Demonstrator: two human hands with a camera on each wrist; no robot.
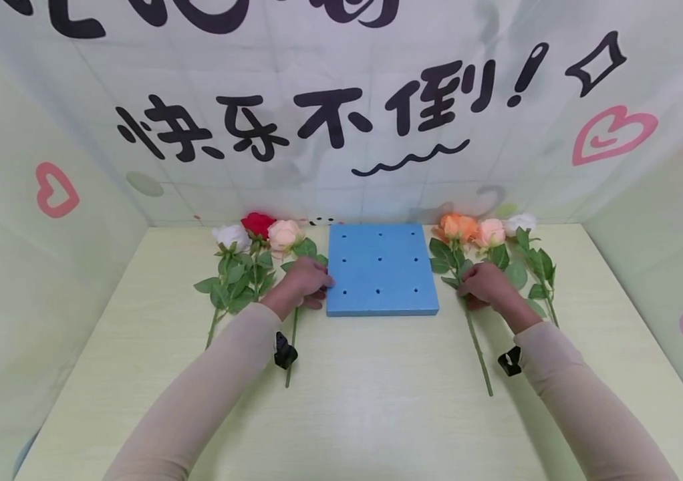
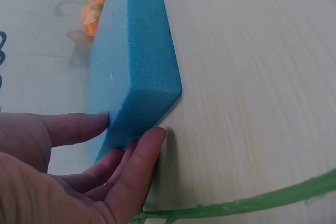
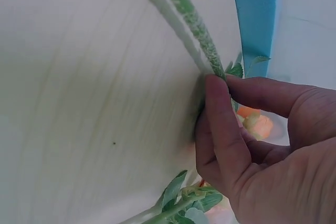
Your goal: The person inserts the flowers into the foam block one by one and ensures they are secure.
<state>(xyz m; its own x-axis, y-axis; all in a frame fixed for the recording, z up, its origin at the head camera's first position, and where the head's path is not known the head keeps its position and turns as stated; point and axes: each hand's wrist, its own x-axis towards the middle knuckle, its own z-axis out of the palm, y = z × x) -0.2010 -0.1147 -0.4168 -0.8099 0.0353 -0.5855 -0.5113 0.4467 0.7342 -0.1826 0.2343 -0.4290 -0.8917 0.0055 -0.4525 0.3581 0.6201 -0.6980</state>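
A square blue foam board [image 1: 361, 275] with several small holes lies flat at the back middle of the table. My left hand [image 1: 303, 284] grips its left edge; the left wrist view shows the thumb on the top face and the fingers [image 2: 137, 174] against the side. My right hand [image 1: 488, 287] pinches the green stem [image 3: 202, 38] of an orange rose [image 1: 459, 228] between thumb and fingertips, just right of the board. That stem slants toward the front of the table, and the rose's head lies at the back.
Left of the board lie a white rose [image 1: 232, 237], a red rose [image 1: 257, 224] and a pink rose [image 1: 284, 235]. On the right are another pink rose [image 1: 491, 232] and a white one [image 1: 520, 223]. A printed cloth [image 1: 329, 187] hangs behind the pale table [image 1: 371, 387].
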